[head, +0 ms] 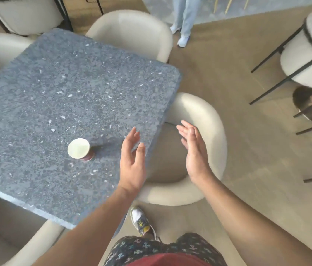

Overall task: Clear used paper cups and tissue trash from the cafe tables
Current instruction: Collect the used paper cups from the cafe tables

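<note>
A paper cup (79, 151) with a pale inside and a dark red base stands upright on the grey speckled table (59, 96), near its front right part. My left hand (133, 162) hovers above the table's right edge, to the right of the cup, fingers straight and apart, holding nothing. My right hand (194, 152) hangs over the cream chair beside the table, palm turned toward the left hand, fingers straight, empty. No tissue shows on the table.
Cream round-backed chairs ring the table: one on the right (199, 143), one at the back (132, 29), one at front left (7, 237). A black-framed chair (308, 54) stands at far right. Another person's legs (184, 18) are at the top.
</note>
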